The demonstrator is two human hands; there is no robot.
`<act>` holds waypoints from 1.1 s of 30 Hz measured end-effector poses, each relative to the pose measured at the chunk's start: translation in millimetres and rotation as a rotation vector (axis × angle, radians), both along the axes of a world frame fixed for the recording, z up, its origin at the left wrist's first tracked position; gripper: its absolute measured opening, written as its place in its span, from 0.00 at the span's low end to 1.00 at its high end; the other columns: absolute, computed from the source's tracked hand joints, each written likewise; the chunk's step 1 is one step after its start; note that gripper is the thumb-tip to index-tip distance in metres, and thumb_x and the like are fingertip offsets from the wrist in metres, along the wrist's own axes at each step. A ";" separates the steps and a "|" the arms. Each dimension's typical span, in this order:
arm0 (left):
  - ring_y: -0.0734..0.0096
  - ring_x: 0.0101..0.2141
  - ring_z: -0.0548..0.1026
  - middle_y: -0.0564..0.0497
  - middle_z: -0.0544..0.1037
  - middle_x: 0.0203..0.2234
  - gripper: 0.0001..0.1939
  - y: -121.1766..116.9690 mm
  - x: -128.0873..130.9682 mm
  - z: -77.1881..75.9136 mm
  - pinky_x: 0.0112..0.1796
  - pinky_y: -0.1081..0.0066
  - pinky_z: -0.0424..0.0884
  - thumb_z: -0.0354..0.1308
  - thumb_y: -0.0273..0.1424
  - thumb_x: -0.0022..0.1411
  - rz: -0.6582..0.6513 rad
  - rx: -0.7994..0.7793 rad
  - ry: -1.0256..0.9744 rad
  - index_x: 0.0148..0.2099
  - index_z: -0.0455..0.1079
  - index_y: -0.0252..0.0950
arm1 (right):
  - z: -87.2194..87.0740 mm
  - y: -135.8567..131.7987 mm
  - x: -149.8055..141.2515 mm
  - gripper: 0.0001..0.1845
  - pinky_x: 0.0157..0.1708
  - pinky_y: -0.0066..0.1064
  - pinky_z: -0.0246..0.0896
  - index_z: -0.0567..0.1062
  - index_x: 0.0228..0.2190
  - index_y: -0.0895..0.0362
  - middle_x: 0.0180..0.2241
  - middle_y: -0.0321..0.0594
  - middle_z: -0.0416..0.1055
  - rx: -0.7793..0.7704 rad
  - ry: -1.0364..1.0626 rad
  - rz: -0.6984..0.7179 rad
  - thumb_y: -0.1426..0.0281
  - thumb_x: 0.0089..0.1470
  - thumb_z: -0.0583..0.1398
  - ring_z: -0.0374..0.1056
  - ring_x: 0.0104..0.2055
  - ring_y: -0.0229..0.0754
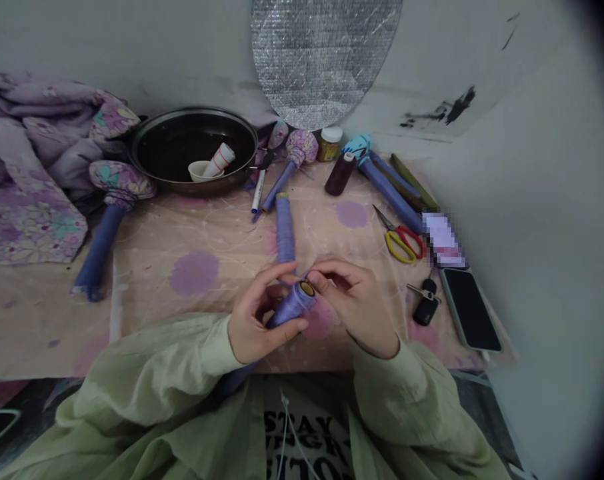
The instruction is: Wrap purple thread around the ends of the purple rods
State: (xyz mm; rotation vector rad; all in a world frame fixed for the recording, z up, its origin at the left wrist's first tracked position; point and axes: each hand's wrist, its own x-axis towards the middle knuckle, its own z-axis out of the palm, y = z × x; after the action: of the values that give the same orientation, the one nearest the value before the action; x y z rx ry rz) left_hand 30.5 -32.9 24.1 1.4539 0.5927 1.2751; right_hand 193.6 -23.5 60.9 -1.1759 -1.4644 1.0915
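Observation:
My left hand (pixel 259 315) wraps around a spool of purple thread (pixel 292 305), whose gold-rimmed end points up and to the right. My right hand (pixel 355 303) pinches at that end, and any thread between its fingers is too fine to see. Just beyond my hands, a long purple thread-wrapped handle (pixel 285 230) lies on the pink-spotted paper-covered table (pixel 195 273). Its near end is hidden behind my fingers. Similar wrapped handles with floral cloth heads (pixel 121 187) lie further out.
A black pan (pixel 192 143) holds a white cup and roll at the back. Floral cloth (pixel 32 220) is heaped at the left. Red-and-yellow scissors (pixel 399 240), a car key (pixel 425 303) and a phone (pixel 469 309) lie at the right, near a dark thread spool (pixel 341 173).

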 end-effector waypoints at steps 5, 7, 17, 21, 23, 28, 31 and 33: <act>0.70 0.38 0.76 0.48 0.68 0.43 0.33 1.4 0.5 0.3 0.34 0.76 0.75 0.63 0.21 0.50 0.032 0.033 -0.004 0.58 0.61 0.43 | 7.8 -4.1 -4.5 0.12 0.31 0.28 0.57 0.69 0.27 0.56 0.26 0.35 0.65 -0.134 0.041 0.062 0.63 0.58 0.54 0.61 0.30 0.35; 0.71 0.38 0.76 0.48 0.67 0.43 0.32 1.8 0.7 0.5 0.34 0.76 0.75 0.63 0.20 0.50 0.046 0.027 0.004 0.57 0.62 0.43 | 8.6 -6.2 -6.6 0.13 0.29 0.28 0.56 0.67 0.26 0.56 0.25 0.34 0.62 -0.173 0.089 0.105 0.62 0.57 0.55 0.59 0.30 0.35; 0.71 0.36 0.72 0.48 0.67 0.41 0.30 2.2 -5.0 0.1 0.38 0.69 0.73 0.63 0.22 0.50 0.103 0.070 0.113 0.55 0.64 0.41 | 0.3 -18.1 -16.6 0.13 0.26 0.27 0.54 0.66 0.25 0.55 0.25 0.31 0.60 -0.253 0.264 0.041 0.64 0.48 0.65 0.57 0.27 0.33; 0.66 0.43 0.70 0.45 0.68 0.43 0.27 4.1 -6.2 1.3 0.40 0.69 0.72 0.63 0.23 0.50 0.113 0.148 0.112 0.53 0.67 0.39 | -4.3 -19.6 -18.7 0.08 0.33 0.29 0.58 0.70 0.26 0.55 0.30 0.34 0.64 -0.048 0.257 -0.037 0.69 0.46 0.66 0.62 0.34 0.35; 0.64 0.45 0.70 0.44 0.69 0.44 0.27 4.4 -6.4 2.0 0.42 0.67 0.71 0.64 0.23 0.49 0.109 0.162 0.109 0.53 0.67 0.39 | -7.5 -19.8 -19.6 0.07 0.36 0.29 0.60 0.71 0.25 0.55 0.31 0.35 0.65 0.042 0.266 -0.068 0.71 0.45 0.67 0.64 0.36 0.35; 0.62 0.47 0.70 0.43 0.71 0.45 0.27 3.7 -7.4 3.4 0.44 0.64 0.70 0.64 0.24 0.49 0.109 0.173 0.108 0.53 0.68 0.39 | -14.0 -21.8 -22.6 0.07 0.37 0.31 0.65 0.74 0.25 0.54 0.30 0.35 0.70 0.088 0.333 -0.117 0.70 0.44 0.67 0.68 0.36 0.37; 0.62 0.48 0.70 0.43 0.71 0.45 0.27 3.8 -8.0 4.1 0.45 0.65 0.70 0.64 0.24 0.49 0.111 0.185 0.103 0.53 0.67 0.39 | -15.8 -23.7 -24.2 0.06 0.36 0.31 0.66 0.75 0.26 0.53 0.29 0.35 0.72 0.096 0.337 -0.160 0.70 0.43 0.68 0.69 0.35 0.37; 0.62 0.47 0.70 0.43 0.71 0.45 0.26 4.3 -8.2 4.6 0.45 0.64 0.70 0.65 0.25 0.49 0.117 0.195 0.102 0.53 0.68 0.39 | -16.3 -25.0 -24.8 0.06 0.35 0.31 0.66 0.76 0.26 0.53 0.29 0.35 0.73 0.096 0.329 -0.191 0.71 0.43 0.68 0.70 0.34 0.37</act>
State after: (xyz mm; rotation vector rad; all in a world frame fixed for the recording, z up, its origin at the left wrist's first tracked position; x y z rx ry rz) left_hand 22.4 -28.7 28.7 1.6739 0.6426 1.3871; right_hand 168.8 -48.5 44.6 -0.9929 -1.1145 1.0158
